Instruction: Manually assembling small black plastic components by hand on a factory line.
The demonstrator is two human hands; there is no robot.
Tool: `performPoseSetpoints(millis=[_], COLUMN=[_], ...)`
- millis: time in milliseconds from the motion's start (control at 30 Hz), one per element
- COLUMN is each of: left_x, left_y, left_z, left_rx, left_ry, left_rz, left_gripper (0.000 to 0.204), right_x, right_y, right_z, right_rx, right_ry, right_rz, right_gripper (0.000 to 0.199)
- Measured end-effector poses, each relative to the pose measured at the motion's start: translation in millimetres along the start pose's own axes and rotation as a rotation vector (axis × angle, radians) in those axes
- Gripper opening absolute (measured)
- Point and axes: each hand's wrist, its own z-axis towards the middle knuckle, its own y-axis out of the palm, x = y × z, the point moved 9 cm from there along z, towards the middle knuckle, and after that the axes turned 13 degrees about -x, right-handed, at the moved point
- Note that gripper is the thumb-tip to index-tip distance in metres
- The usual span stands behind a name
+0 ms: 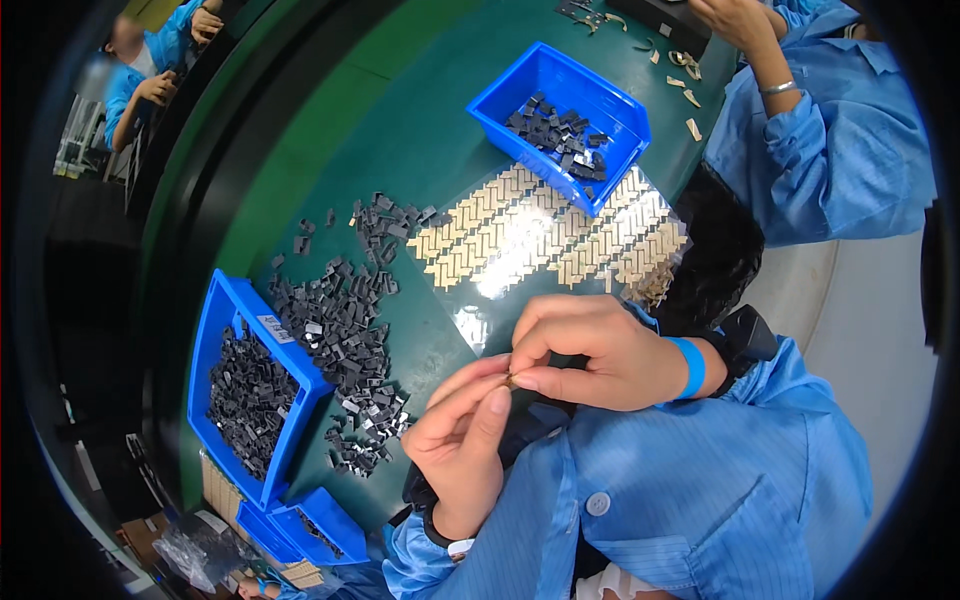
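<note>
My left hand [462, 438] and my right hand [590, 350] meet fingertip to fingertip, low over the near edge of the green table. Both are closed in a pinch around something tiny, of which only a dark, brownish speck shows between the fingers. Just beyond my hands lies a clear sheet with rows of small cream-coloured pieces [530, 230] in a slanted pattern. To the left of them spreads a loose pile of small dark grey blocks [345, 330]. A blue wristband circles my right wrist.
A blue bin [200, 370] of dark blocks stands left; another blue bin [640, 110] rests over the sheet's far edge. Smaller blue bins [335, 525] sit lower left. A black bag [715, 250] hangs at right, beside a co-worker's blue sleeve [800, 150]. Another person sits far left.
</note>
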Motion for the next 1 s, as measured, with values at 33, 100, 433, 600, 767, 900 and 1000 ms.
performPoseSetpoints(millis=[33,100,433,600,767,900,1000], left_x=[-4,-8,-4,-32,-37,-29,8], left_y=[-4,-14,-5,7,17,-4,-18], left_z=[-1,-2,4,4,4,1,0], left_rx=[-0.004,0.03,-0.012,-0.083,-0.142,-0.001,0.035], left_ry=[0.0,0.007,0.008,-0.215,-0.278,-0.202,0.044], left_rz=[0.003,-0.005,-0.047,-0.518,-0.736,-0.483,0.111], left_gripper=[0.013,0.012,0.013,0.014,0.013,0.014,0.014], right_x=[2,-1,-7,-6,-3,-6,-14], right_y=[2,-1,-1,-2,-16,-58,-115], right_z=[0,0,3,1,-5,-25,-66], right_rx=[0.005,0.095,0.115,0.103,0.182,0.097,0.049], right_ry=[-0.002,-0.035,-0.027,-0.02,-0.023,0.088,0.429], right_rz=[0.0,-0.063,-0.225,-0.23,-0.113,-0.361,-0.921], right_gripper=[0.008,0.008,0.009,0.009,0.007,0.008,0.005])
